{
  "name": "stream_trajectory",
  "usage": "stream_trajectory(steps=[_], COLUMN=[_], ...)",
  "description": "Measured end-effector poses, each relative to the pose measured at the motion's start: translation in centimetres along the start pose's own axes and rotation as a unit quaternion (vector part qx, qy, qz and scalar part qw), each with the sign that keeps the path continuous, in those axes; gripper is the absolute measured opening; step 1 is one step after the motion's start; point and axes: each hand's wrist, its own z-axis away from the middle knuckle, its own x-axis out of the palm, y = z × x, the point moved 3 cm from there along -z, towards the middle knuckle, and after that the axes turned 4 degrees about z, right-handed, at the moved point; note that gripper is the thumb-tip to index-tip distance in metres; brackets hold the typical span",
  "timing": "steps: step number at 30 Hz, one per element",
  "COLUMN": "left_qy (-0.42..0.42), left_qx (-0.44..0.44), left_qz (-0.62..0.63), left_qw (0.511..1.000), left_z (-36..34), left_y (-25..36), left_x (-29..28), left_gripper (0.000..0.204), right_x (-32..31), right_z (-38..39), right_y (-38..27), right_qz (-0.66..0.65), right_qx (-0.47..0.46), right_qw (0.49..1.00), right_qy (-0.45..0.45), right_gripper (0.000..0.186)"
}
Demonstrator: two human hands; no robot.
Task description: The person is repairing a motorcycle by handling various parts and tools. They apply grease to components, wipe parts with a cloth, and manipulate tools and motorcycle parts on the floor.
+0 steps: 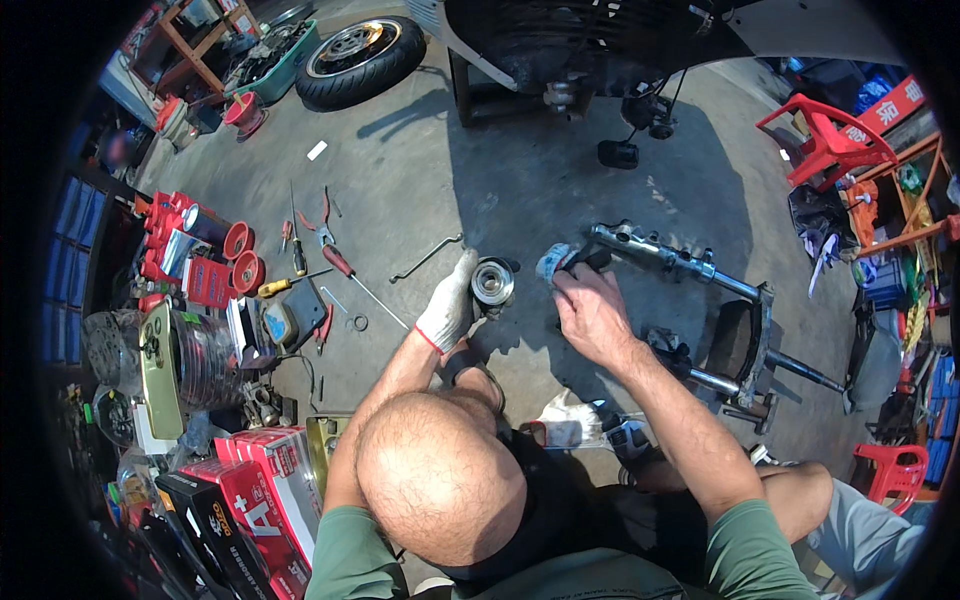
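My left hand (452, 300), in a white work glove with a red cuff, is closed around a round metal part (491, 284). Its shiny open end faces up, showing a ring-shaped rim with a smaller piece inside. A short gap to the right, my bare right hand (592, 305) pinches a crumpled blue-and-white rag (553, 262). Something dark by those fingers is too unclear to name. Just beyond the right hand, a motorcycle front fork (655, 250) lies on the concrete floor, its two tubes joined by a dark clamp (765, 330).
Left of my gloved hand lie a bent metal rod (425, 258), a red-handled screwdriver (340, 262), pliers (325, 232) and other tools. A wheel (362, 62) and motorcycle body (580, 45) stand ahead. Red stools (828, 140) are at right, boxes (262, 495) at lower left.
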Motion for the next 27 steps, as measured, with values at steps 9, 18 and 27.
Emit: stream_trajectory(steps=[9, 18, 27], left_qy=[0.049, 0.077, 0.032], left_qx=[-0.040, -0.074, -0.082], left_qz=[-0.021, 0.009, -0.021], left_qw=[0.998, 0.994, 0.996], left_z=[-0.5, 0.6, -0.5], left_y=[-0.8, -0.6, -1.9], left_x=[-0.6, 1.6, 0.6], left_gripper=[0.065, 0.060, 0.054], right_x=[-0.6, -0.3, 1.6], right_z=[-0.6, -1.4, -2.2], right_y=[-1.9, -2.5, -2.6], right_qz=[0.077, 0.097, 0.067], right_qx=[-0.107, -0.132, -0.101], right_qw=[0.986, 0.978, 0.981], right_qy=[-0.098, -0.127, -0.152], right_gripper=[0.029, 0.030, 0.037])
